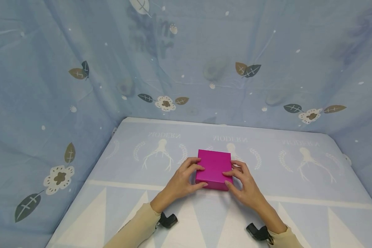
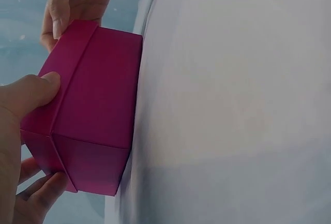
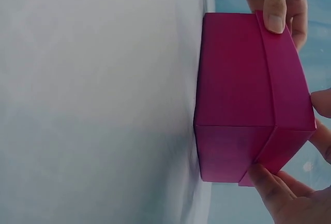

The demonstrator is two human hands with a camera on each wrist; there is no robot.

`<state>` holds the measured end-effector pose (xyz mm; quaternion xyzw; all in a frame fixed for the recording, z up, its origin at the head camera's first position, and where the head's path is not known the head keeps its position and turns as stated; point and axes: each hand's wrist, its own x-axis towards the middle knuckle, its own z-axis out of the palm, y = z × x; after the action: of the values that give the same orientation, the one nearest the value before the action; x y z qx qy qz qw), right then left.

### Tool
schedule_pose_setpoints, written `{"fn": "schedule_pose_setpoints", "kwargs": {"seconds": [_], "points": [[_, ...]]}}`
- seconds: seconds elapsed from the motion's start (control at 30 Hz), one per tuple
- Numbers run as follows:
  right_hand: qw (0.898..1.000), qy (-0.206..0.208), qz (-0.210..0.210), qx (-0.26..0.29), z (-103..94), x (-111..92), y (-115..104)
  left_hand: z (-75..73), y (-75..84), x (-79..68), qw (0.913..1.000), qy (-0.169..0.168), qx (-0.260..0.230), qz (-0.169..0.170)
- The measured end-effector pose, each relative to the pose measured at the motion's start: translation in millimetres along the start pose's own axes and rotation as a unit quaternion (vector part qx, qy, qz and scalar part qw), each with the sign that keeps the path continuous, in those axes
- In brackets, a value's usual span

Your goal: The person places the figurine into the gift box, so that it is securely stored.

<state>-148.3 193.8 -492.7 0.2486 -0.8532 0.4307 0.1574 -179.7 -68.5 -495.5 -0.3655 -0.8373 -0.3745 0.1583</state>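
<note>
A square magenta box (image 1: pixel 214 167) sits flat on the cloth-covered table. Its lid (image 2: pixel 67 74) is on, with the lower edge showing as a seam round the sides. From the left, my left hand (image 1: pixel 184 177) grips the lid, thumb at the front side and fingers along the left side and top. On the opposite side my right hand (image 1: pixel 243 181) pinches the lid, its thumb at the front corner and its fingers at the right edge. Both wrist views show fingertips on the lid's rim, above the box body (image 3: pixel 235 69). The inside of the box is hidden.
The table (image 1: pixel 111 213) has a pale blue and white printed cover. Blue patterned curtains (image 1: pixel 189 62) hang behind it and at both sides. A black wrist camera (image 1: pixel 168 220) is strapped to the left wrist, another black camera (image 1: pixel 256 232) to the right.
</note>
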Motion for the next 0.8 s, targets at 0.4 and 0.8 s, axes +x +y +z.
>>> {"fn": "schedule_pose_setpoints", "kwargs": {"seconds": [0.4, 0.8], "points": [[1.000, -0.008, 0.002, -0.016, 0.6, -1.0, 3.0, 3.2, -2.8, -1.3, 1.0000, -0.004, 0.003, 0.000], [0.998, -0.047, 0.030, -0.013, -3.0, 0.1, 3.1, 7.5, -6.8, -2.9, 0.9994, -0.007, -0.016, -0.029]]}}
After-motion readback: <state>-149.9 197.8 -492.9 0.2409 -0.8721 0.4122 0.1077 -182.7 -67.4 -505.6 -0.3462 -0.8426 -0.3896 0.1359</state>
